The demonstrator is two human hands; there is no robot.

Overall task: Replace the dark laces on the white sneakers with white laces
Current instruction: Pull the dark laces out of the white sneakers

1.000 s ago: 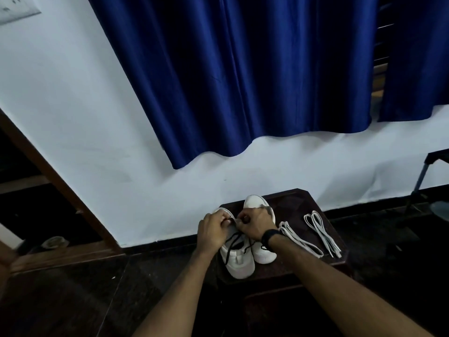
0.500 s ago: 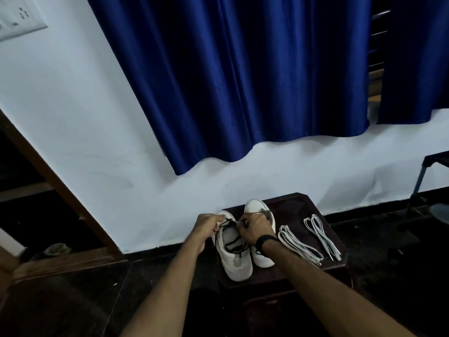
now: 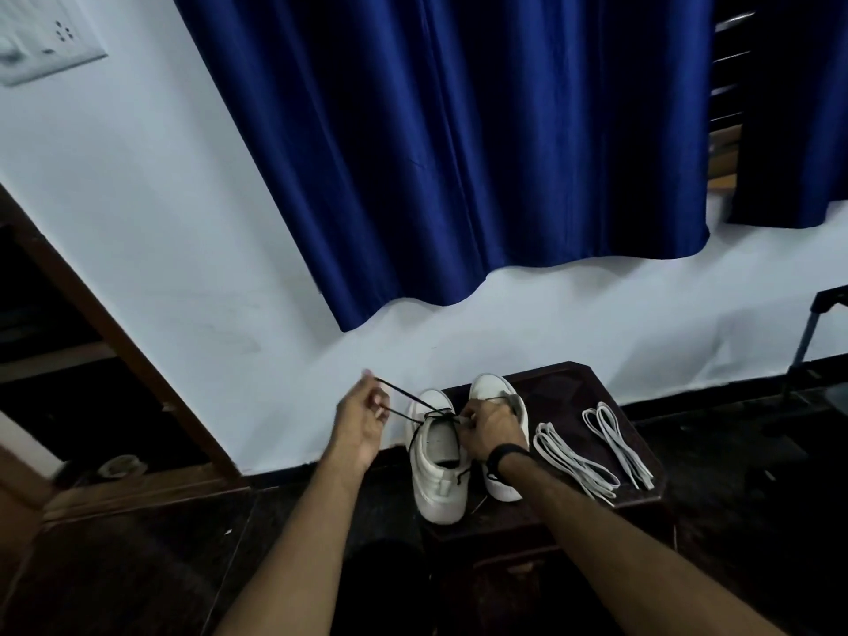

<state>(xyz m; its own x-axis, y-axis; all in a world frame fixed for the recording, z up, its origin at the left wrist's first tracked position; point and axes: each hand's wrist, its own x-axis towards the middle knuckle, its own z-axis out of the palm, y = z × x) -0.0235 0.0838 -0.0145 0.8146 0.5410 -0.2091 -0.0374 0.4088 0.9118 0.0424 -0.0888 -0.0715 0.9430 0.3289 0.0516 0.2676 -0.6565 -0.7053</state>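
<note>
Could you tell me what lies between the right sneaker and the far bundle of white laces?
In the head view, a second bundle of white laces lies on the table between the right sneaker and the far bundle.

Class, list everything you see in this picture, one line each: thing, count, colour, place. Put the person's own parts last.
sneakers: two, white, side by side on the stool.
dark lace: one, black, pulled out leftward from the left sneaker.
white laces: two bundles, right of the sneakers.
stool: one, dark wood, against the wall.
curtain: blue, hanging above.
switch plate: one, white, upper left wall.
wristband: one, black, right wrist.
left hand: pinches the dark lace.
right hand: grip on the left sneaker's top.
</note>
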